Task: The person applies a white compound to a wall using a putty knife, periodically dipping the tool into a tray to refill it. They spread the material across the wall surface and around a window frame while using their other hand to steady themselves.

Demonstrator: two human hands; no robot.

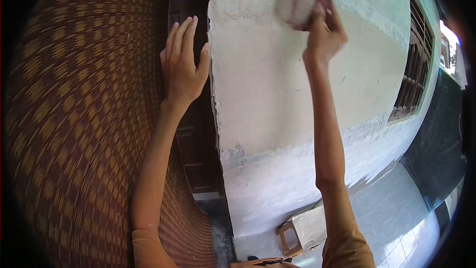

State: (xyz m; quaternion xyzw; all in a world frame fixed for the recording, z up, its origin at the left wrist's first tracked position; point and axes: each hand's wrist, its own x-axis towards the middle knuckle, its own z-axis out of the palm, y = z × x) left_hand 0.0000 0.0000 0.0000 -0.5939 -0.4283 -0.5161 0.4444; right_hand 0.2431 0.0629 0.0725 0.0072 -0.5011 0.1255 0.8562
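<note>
A blurred, roundish pad [296,7], dark red smeared with white, lies against the upper part of the plastered wall [263,84]. My right hand [326,32] has its fingers closed on the pad's right side, with that arm stretched upward. My left hand [184,62] is raised with its fingers spread, the thumb right at the wall's rough vertical edge. Behind this hand is a dark doorway. A smooth beige patch covers the middle of the wall, with whiter, mottled areas above and below it.
A woven panel [89,119] curves along the left side. Beyond the wall's edge stands a dark door [191,144]. At the wall's foot is a stool [308,228] on pale floor tiles [377,218]. A barred window [416,64] and a dark sheet [434,139] are at the right.
</note>
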